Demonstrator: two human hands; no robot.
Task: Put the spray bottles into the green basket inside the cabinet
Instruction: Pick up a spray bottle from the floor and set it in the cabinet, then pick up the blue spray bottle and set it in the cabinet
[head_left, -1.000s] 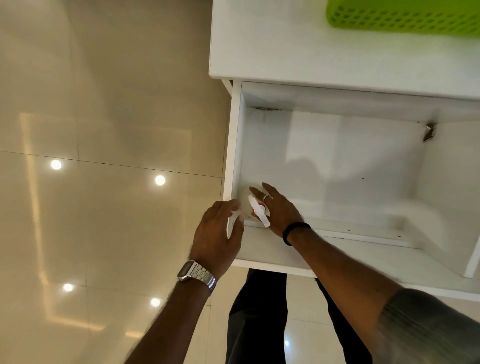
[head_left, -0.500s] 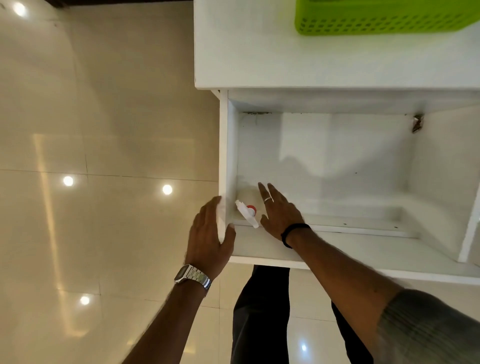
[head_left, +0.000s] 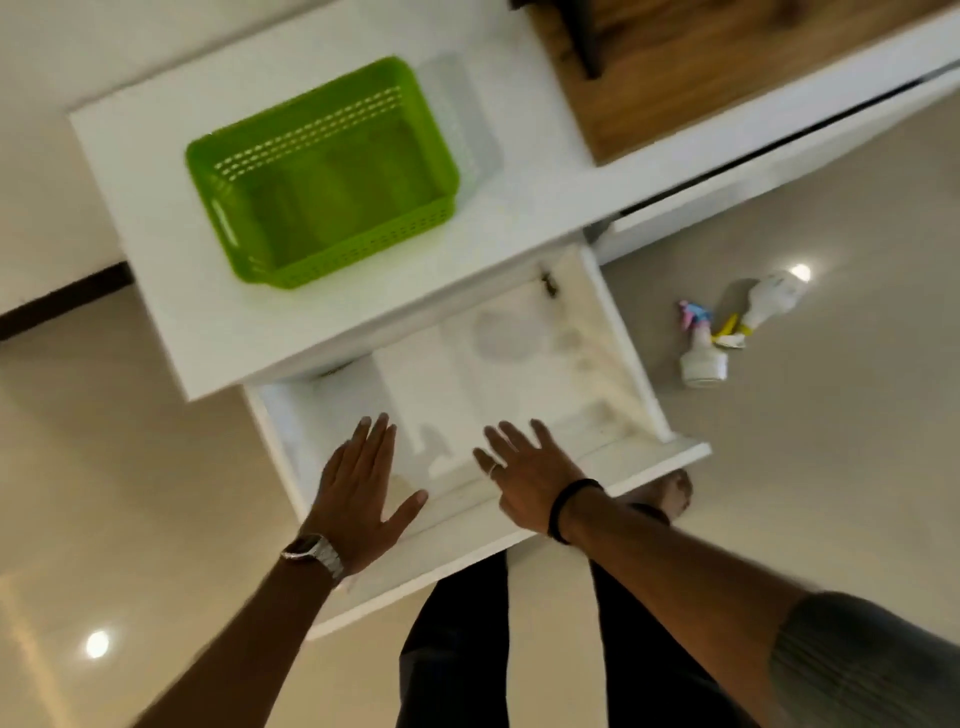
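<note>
The green basket stands empty on top of the white cabinet, not inside it. Below it the cabinet's compartment is open. My left hand and my right hand hover over its near edge, both with fingers spread and holding nothing. Between them is a pale bottle-like shape, too blurred to tell. Two spray bottles lie on the floor to the right, one with a pink and blue trigger, one with a yellow trigger.
A wooden surface lies at the top right beside the cabinet. Glossy beige floor tiles surround the cabinet. My legs and a foot are below the compartment's front edge.
My right hand has come off the white spray bottle's trigger and both hands have drawn back, spread flat. The view has swung, bringing the whole basket and the floor bottles into sight.
</note>
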